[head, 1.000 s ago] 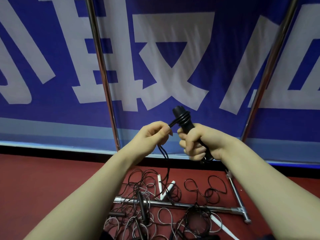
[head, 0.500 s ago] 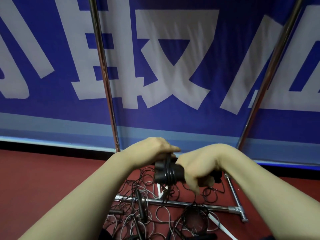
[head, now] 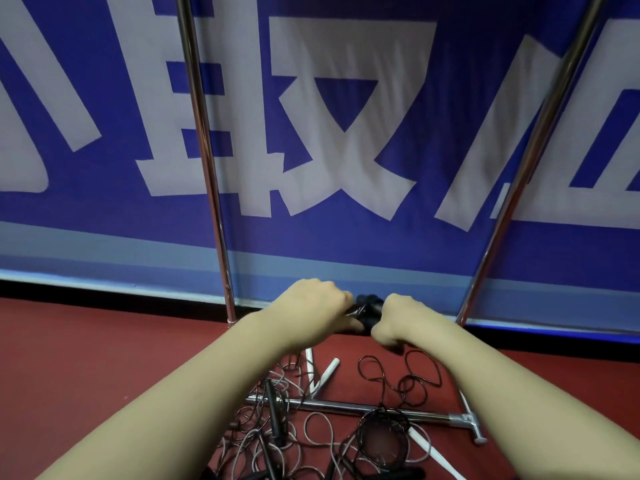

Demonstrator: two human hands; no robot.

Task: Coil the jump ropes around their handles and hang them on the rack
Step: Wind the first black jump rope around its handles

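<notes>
Head view, the only view.

**Task item.** The black handles [head: 369, 307] are held up off the floor [head: 86, 375], in front of the foot of the blue banner [head: 346, 133]. Their long axis runs roughly level, left to right, spanning the gap between the two hands. Turns of cord [head: 357, 310] sit round the end next to the left hand.

**Hands.**
- The left hand [head: 313, 306] has its back to the camera, fingers curled down onto the wrapped end. Whether they pinch the cord or the handle beneath cannot be told.
- The right hand [head: 398, 322] is fisted round the other end of the handles, fingers hidden beneath.
- The hands lie close together, with only a short dark length showing between them.

**Governing relation.**
- The bundle lies between the rack's left upright [head: 204, 168] and right upright [head: 530, 168], and nearer the left one.
- No hanging rail shows in frame. In my judgement, hanging calls for a lift straight up from here.
- Either hand could carry it. The right has the fuller hold.

**Floor.** The rack base bar [head: 363, 408] lies below the arms. A tangle of loose ropes [head: 277, 431] and two white handles [head: 322, 372] lie across and beside it, not yet coiled.
</notes>
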